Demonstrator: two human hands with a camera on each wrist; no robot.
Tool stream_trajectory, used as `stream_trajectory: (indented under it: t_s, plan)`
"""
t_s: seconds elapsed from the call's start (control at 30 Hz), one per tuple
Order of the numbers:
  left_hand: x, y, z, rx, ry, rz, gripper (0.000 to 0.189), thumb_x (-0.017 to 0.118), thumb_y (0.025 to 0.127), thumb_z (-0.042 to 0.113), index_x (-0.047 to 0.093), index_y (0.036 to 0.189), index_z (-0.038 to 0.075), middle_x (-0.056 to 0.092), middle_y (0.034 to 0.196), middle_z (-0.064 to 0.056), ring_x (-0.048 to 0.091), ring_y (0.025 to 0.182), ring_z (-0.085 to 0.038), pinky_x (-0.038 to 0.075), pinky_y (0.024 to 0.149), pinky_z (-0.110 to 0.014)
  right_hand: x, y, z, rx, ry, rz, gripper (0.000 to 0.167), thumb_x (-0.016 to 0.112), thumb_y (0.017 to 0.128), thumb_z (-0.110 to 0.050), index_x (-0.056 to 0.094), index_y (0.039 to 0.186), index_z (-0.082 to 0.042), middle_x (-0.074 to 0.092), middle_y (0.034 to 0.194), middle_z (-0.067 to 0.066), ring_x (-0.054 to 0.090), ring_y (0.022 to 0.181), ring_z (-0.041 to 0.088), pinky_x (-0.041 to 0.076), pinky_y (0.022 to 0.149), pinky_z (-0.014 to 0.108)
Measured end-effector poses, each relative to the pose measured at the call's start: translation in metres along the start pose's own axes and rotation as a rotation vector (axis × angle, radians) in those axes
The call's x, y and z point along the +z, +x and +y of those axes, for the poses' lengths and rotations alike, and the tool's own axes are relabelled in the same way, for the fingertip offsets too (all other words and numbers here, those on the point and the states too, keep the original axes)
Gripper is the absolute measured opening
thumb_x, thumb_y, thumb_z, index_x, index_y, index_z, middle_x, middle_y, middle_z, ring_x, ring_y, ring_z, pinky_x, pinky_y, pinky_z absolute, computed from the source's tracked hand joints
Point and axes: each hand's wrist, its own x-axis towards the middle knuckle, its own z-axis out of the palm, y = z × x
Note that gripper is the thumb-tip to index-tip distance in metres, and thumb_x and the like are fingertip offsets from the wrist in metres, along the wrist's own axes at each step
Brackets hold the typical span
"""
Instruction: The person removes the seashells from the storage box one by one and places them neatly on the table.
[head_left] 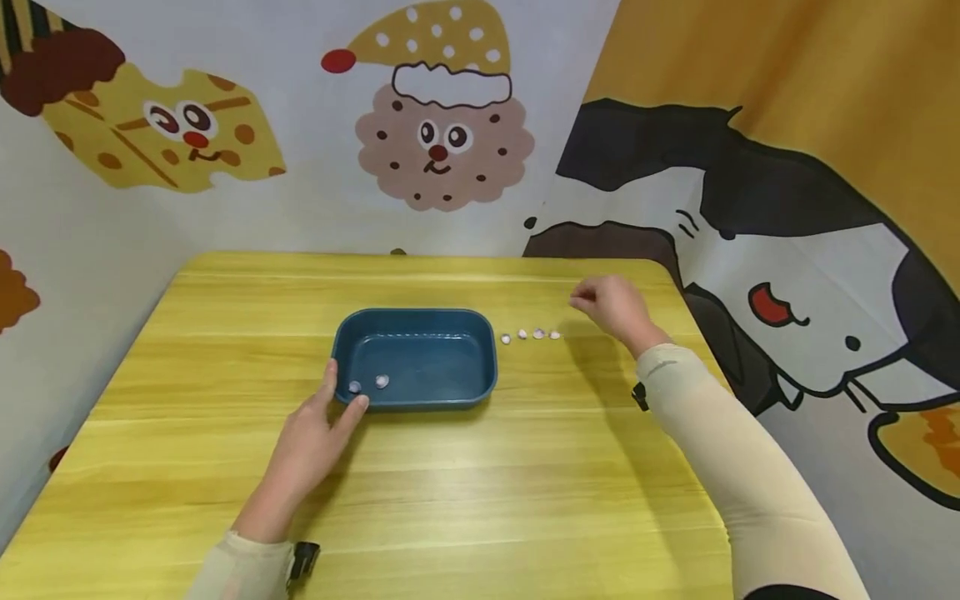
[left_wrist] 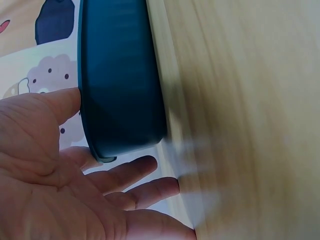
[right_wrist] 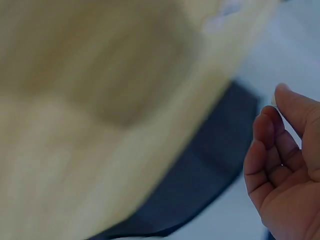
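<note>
A dark teal rectangular tray [head_left: 416,402] stands on the table, with two small whitish-purple shells, one of them this shell [head_left: 382,381], near its front left corner. My left hand [head_left: 311,442] is at that corner, thumb and index finger touching the rim on either side. In the left wrist view the other fingers stretch out loosely beside the tray wall [left_wrist: 120,80]. My right hand [head_left: 615,308] is raised to the right of the tray, thumb and fingertips together. Between them in the right wrist view shows the edge of a small pale shell [right_wrist: 274,100], mostly hidden.
A short row of several small shells [head_left: 538,333] lies on the wooden table [head_left: 480,500], between the tray and my right hand. Behind the table hangs a cartoon-printed cloth [head_left: 300,225], which also runs along the right side.
</note>
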Motion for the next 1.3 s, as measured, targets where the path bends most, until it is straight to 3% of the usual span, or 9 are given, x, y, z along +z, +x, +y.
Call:
stream_trajectory:
  t_s: [0.17, 0.33, 0.73, 1.1, 1.2, 1.3]
  plan:
    - [-0.003, -0.002, -0.002, -0.013, -0.008, -0.002, 0.090, 0.046, 0.110, 0.063, -0.003, 0.172, 0.019, 0.022, 0.173, -0.029, 0.030, 0.156, -0.056, 0.032, 0.124, -0.069, 0.011, -0.004, 0.039, 0.105, 0.019, -0.078, 0.018, 0.073, 0.104, -0.023, 0.084, 0.110, -0.011, 0.082, 0.111, 0.011, 0.074, 0.097, 0.029, 0.061, 0.086, 0.049]
    - [-0.003, -0.003, -0.002, -0.017, -0.014, 0.002, 0.090, 0.045, 0.110, 0.063, -0.004, 0.172, 0.022, 0.021, 0.174, -0.028, 0.029, 0.156, -0.056, 0.032, 0.124, -0.069, 0.018, -0.004, 0.046, 0.112, 0.045, -0.103, 0.016, 0.074, 0.103, -0.023, 0.084, 0.107, -0.012, 0.082, 0.110, 0.010, 0.073, 0.097, 0.028, 0.060, 0.086, 0.047]
    - [-0.001, -0.002, -0.004, -0.023, -0.012, 0.005, 0.089, 0.043, 0.110, 0.064, -0.005, 0.172, 0.023, 0.022, 0.173, -0.029, 0.030, 0.155, -0.057, 0.033, 0.122, -0.070, 0.031, 0.001, 0.041, 0.082, -0.045, -0.154, 0.018, 0.075, 0.102, -0.022, 0.085, 0.113, -0.011, 0.082, 0.118, 0.013, 0.074, 0.115, 0.035, 0.058, 0.101, 0.054]
    - [0.001, -0.003, -0.004, -0.004, -0.006, 0.013, 0.088, 0.043, 0.110, 0.064, -0.004, 0.172, 0.023, 0.025, 0.172, -0.029, 0.033, 0.155, -0.056, 0.035, 0.122, -0.070, 0.025, -0.004, 0.034, 0.098, -0.038, -0.177, 0.026, 0.070, 0.106, -0.024, 0.081, 0.124, -0.010, 0.079, 0.127, 0.015, 0.072, 0.119, 0.037, 0.058, 0.101, 0.055]
    - [0.000, -0.003, -0.002, -0.012, -0.007, 0.007, 0.088, 0.044, 0.110, 0.062, -0.004, 0.172, 0.023, 0.026, 0.172, -0.029, 0.033, 0.154, -0.056, 0.035, 0.122, -0.070, 0.017, -0.003, 0.019, 0.072, -0.039, -0.119, 0.031, 0.066, 0.108, -0.026, 0.077, 0.131, -0.007, 0.078, 0.127, 0.016, 0.072, 0.116, 0.037, 0.059, 0.098, 0.055]
    - [0.000, -0.004, -0.002, -0.021, -0.003, 0.007, 0.087, 0.045, 0.111, 0.060, -0.004, 0.172, 0.023, 0.026, 0.172, -0.030, 0.033, 0.154, -0.057, 0.036, 0.121, -0.070, 0.011, 0.000, -0.013, -0.012, -0.026, -0.053, 0.032, 0.065, 0.109, -0.026, 0.075, 0.132, -0.006, 0.078, 0.125, 0.015, 0.073, 0.112, 0.034, 0.060, 0.095, 0.054]
